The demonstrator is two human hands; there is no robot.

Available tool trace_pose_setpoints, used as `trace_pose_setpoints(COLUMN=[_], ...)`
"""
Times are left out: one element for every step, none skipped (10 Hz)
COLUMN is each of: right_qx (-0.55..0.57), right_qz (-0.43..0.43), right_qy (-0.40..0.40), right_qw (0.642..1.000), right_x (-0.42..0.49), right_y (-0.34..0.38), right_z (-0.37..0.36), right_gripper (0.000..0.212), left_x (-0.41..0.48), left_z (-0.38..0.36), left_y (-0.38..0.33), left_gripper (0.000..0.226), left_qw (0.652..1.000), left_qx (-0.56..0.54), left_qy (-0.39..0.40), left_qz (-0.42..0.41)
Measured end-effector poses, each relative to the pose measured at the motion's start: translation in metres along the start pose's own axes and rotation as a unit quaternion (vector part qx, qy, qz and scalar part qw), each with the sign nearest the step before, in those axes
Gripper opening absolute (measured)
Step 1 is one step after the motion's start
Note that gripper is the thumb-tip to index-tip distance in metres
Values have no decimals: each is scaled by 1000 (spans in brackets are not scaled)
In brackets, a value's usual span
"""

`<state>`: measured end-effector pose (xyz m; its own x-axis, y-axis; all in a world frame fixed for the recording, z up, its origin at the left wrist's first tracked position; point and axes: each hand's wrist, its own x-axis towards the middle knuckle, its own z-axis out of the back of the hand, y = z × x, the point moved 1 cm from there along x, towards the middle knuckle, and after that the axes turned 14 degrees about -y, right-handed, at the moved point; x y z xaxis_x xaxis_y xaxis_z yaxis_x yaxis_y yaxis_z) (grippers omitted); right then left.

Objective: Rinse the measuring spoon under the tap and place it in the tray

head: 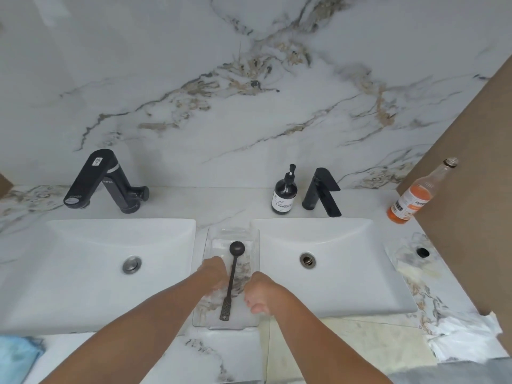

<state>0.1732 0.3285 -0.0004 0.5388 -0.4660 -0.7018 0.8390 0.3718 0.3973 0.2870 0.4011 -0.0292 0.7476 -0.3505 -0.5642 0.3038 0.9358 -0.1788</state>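
A dark metal measuring spoon point(232, 275) lies lengthwise in a clear plastic tray point(250, 236) on the counter strip between two white sinks, its bowl pointing away from me. My left hand point(214, 274) is over the tray's left side, just left of the spoon's handle, with nothing visible in it. My right hand point(258, 293) hovers at the tray's right rim with its fingers curled in and empty. Neither hand touches the spoon. Behind the left sink point(83, 273) stands a black tap point(102, 181), and a second black tap point(321, 192) stands behind the right sink point(346, 273). No water is running.
A dark soap pump bottle point(284, 194) stands beside the right tap. At the far right, an orange drink bottle point(415, 200) leans by a brown panel point(471, 217). Crumpled paper point(465, 339) lies at the counter's right end, and a blue cloth point(16, 356) sits at the bottom left.
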Motion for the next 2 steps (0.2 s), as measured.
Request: trace_pose_setpoints(right_qx=[158,230], right_qz=[-30,0], right_qy=[11,89], right_qw=[987,969], right_x=[-9,-32], right_y=[-4,-17], right_z=[15,33], right_gripper=[41,39], left_x=[-17,-45], left_z=[8,14], left_y=[2,-13], left_gripper=[34,39], left_qw=[997,990], left_qx=[10,-75], left_qy=[73,113], left_qz=[23,49])
